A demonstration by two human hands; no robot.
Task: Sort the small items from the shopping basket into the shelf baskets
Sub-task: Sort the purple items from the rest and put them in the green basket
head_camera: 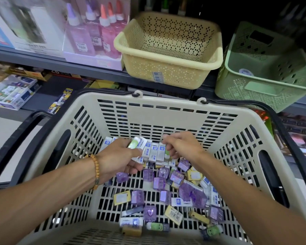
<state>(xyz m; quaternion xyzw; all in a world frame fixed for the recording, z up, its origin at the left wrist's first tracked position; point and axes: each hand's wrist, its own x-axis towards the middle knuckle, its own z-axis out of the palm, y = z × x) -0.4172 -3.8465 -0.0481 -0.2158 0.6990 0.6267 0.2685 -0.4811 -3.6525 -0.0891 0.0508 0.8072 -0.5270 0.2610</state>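
A beige shopping basket [166, 119] with black handles fills the lower view. On its floor lie several small items: purple clear sharpeners [159, 183], yellow packets [122, 197] and white erasers with blue labels [181, 202]. My left hand [117, 158], with a bead bracelet on the wrist, holds a fanned stack of white erasers [154, 151], one green and white on top. My right hand [180, 145] touches the right end of that stack with its fingertips. On the shelf behind stand a cream perforated basket [168, 68] and a green basket [265, 85], both seen from above.
Pink and purple glue bottles [94, 34] stand in a display box left of the cream basket. Boxed goods [12, 92] sit on the lower shelf at left. The grey shelf edge [78, 66] runs just above the shopping basket's far rim.
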